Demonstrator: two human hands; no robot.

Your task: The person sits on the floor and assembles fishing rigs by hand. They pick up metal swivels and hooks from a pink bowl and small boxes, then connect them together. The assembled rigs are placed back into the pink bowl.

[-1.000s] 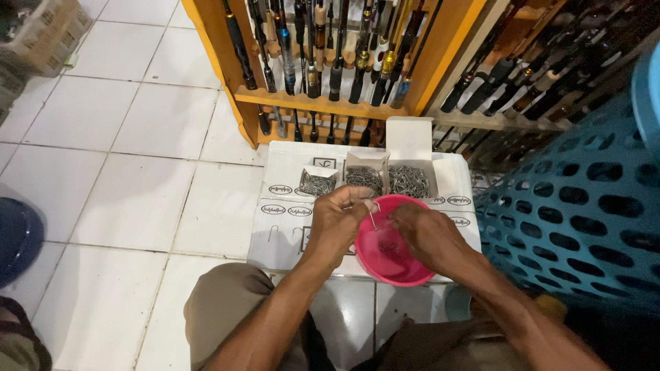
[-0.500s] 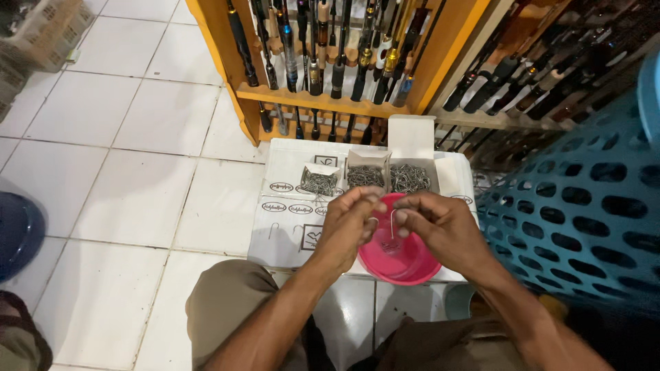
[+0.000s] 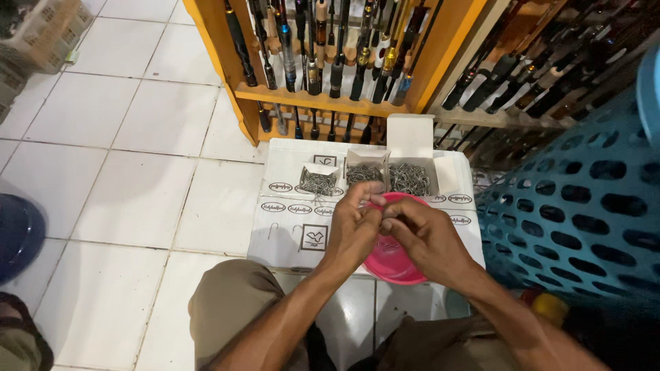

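Pink bowl sits low centre on the white worktop, half hidden beneath both hands. Left hand and right hand meet fingertip to fingertip above it, grip pinched on something too small to tell. Behind: rod rack, tiled floor, boxes of hooks.

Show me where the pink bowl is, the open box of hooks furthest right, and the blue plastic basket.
pink bowl [image 3: 402, 269], head view, on its near inner wall below the hands.
open box of hooks [image 3: 411, 178], head view, on the pile of hooks inside.
blue plastic basket [image 3: 577, 206], head view, on its perforated side wall.
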